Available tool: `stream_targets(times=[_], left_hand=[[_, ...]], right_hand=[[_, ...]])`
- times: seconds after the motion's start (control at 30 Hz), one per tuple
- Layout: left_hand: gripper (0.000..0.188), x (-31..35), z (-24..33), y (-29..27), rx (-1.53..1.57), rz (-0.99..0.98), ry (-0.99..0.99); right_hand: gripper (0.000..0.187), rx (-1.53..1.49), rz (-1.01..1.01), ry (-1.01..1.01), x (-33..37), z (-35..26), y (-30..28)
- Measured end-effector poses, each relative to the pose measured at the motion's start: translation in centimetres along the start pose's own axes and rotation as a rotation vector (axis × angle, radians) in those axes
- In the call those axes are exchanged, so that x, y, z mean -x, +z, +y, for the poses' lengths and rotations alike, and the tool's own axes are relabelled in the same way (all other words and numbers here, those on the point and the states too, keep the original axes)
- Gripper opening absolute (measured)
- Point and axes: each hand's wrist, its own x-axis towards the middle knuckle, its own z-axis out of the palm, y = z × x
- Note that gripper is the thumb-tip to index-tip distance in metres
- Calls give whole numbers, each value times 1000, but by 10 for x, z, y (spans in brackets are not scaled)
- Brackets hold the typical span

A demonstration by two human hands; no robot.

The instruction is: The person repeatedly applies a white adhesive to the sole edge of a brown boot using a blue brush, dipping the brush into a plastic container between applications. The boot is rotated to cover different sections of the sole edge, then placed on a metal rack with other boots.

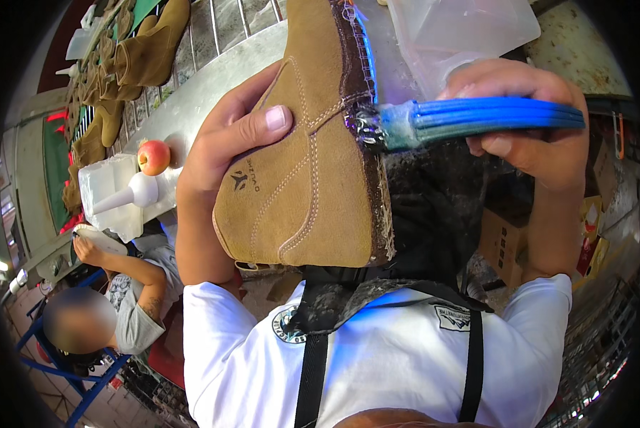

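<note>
A tan suede boot [298,200] is held tilted in front of me, with light stitching on its side and a dark brown band along its lower edge. My left hand [220,139] is closed around it, thumb pressed on the side and the other fingers hidden behind. My right hand [530,84] grips a brush [477,114] with a ribbed blue handle. Its wet, dark bristle end touches the brown band, where a glossy, clear-looking substance shows. Blue light falls on the band and the handle.
A metal worktop [213,75] carries an apple [154,158], a white nozzle bottle [138,191] and a translucent plastic container [113,175]. Several tan boots [149,53] stand on a rack at upper left. Another translucent container [469,28] lies beyond my right hand. A seated person [138,285] works at left.
</note>
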Motion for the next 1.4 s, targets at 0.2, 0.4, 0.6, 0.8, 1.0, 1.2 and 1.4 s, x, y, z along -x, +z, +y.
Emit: stream_targets(times=[0.2,0.4,0.6,0.8,1.0,1.2,1.4], left_hand=[[79,0,1,-2,-39,8,-27],[77,-4,-1,0,-25,39,-14],[61,0,5,1,37,159,-96],[39,8,10,12,308,318,-203],[37,1,2,-10,528,303,-309],[38,11,6,-5,624,311,-354],[42,14,8,1,651,271,-393]], right_hand=[[30,-35,-120,-81,1,-1,2],[31,4,-83,-43,5,-20,12],[26,255,-61,-41,6,-50,19],[20,459,-96,-87,0,-71,19],[22,601,-250,-143,-17,-95,8],[28,676,-463,-98,-44,-120,-4],[30,616,-598,-104,-66,-123,-18]])
